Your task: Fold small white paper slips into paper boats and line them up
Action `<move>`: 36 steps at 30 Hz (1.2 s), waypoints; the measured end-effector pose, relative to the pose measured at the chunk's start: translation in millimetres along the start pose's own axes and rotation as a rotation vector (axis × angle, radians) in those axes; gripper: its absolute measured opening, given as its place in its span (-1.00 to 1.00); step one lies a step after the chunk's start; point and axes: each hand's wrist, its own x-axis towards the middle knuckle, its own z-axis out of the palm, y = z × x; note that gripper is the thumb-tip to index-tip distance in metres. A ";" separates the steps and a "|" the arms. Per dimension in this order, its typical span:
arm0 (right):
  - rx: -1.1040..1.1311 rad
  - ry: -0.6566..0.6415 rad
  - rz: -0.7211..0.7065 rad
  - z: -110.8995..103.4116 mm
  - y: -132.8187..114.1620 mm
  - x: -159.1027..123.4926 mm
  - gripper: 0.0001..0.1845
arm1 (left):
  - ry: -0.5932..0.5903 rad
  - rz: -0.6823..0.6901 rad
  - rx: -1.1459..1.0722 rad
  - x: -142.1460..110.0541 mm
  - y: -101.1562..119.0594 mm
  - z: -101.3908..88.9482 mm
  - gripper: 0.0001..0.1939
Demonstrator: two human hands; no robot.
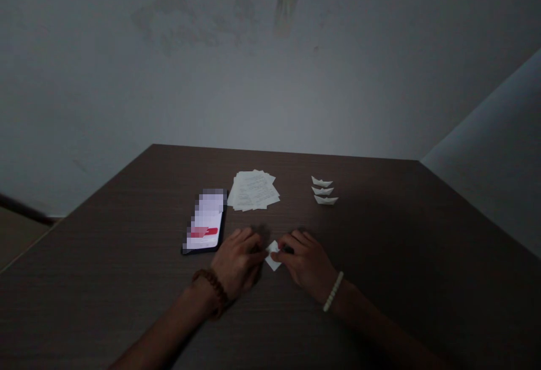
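A small folded piece of white paper [274, 262] lies on the table between my hands, showing as a diamond shape. My left hand [239, 260] pinches its left corner, fingers curled. From the other side, my right hand [305, 260] grips the right part of the paper between thumb and forefinger. Both sets of fingers hide the paper's side corners. Beyond my right hand, three white paper boats [325, 201] stand in a short column. A loose stack of printed paper sheets [255, 190] rests farther back, past my left hand.
A phone [205, 221] with its screen lit lies just left of my left hand. All of this is on a dark brown table [380, 302], whose far edge meets a grey wall [270, 94]. The light is dim.
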 end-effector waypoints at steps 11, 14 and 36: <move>-0.019 -0.051 -0.046 -7.3 3.9 -8.8 -0.77 | -0.017 0.006 0.059 0.2 0.4 -5.3 -0.73; -0.007 -0.059 -0.045 -6.8 4.9 -11.3 -0.76 | -0.022 0.013 0.057 0.6 1.7 -5.1 -0.72; 0.008 0.005 0.156 -13.5 2.5 -21.4 -0.66 | -0.003 0.127 -0.016 -1.2 2.2 6.3 -0.72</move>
